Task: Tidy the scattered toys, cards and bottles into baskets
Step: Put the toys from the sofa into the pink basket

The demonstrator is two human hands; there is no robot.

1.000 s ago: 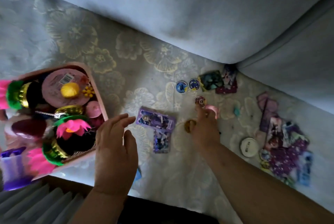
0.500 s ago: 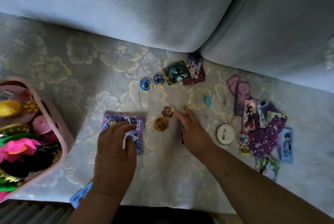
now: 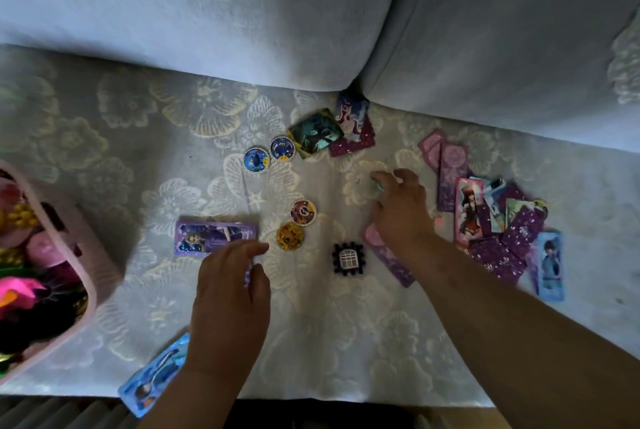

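Observation:
Cards, round discs and small toys lie scattered on a floral sofa seat. My left hand (image 3: 231,293) hovers with relaxed fingers at the lower edge of a purple doll card (image 3: 214,235). My right hand (image 3: 398,210) has its fingers curled over a small teal piece (image 3: 380,187) and seems to pinch it. Between the hands lie a pink disc (image 3: 303,212), a yellow disc (image 3: 290,237) and a black square piece with a white window (image 3: 347,258). The pink basket (image 3: 88,257) full of toys stands at the left edge.
Two blue discs (image 3: 256,159) and a square card (image 3: 315,133) lie near the back cushions (image 3: 242,13). A pile of purple cards (image 3: 505,224) is on the right. A blue card (image 3: 156,373) sits at the seat's front edge. A purple card (image 3: 391,264) lies under my right wrist.
The view swung right, so the basket slid to the left edge. My right hand moved right from the discs to the teal piece, uncovering the black square piece. My left hand stayed by the purple card.

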